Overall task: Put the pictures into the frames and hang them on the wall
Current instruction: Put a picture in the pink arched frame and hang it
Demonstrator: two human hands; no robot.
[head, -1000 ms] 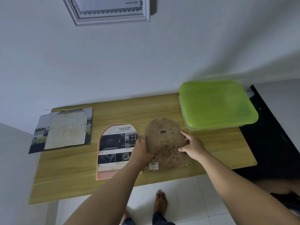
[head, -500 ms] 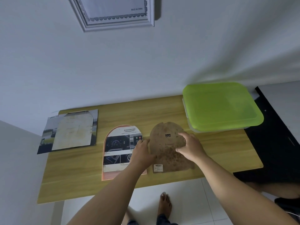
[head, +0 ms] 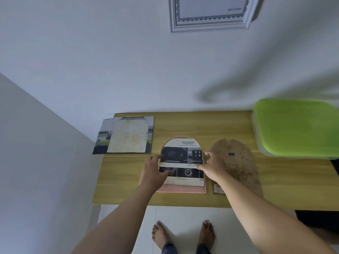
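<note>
i see the picture (head: pixel 181 162) lying mid-table (head: pixel 201 125) on the pink frame (head: pixel 181 190), long axis 12 to 6, arched top pointing to 12 at the wall, frame's bottom strip showing at 6. left hand (head: pixel 153 173) pinches its 9 o'clock edge, thumb on top. right hand (head: pixel 212 167) pinches its 3 o'clock edge, thumb on the print. brown backing board (head: pixel 240 165) lies flat just beside at 3, arch also to 12. second print (head: pixel 128 134) at 10, green-lidded box (head: pixel 297 127) at 2. white frame (head: pixel 211 15) hangs on the wall at 12.
</note>
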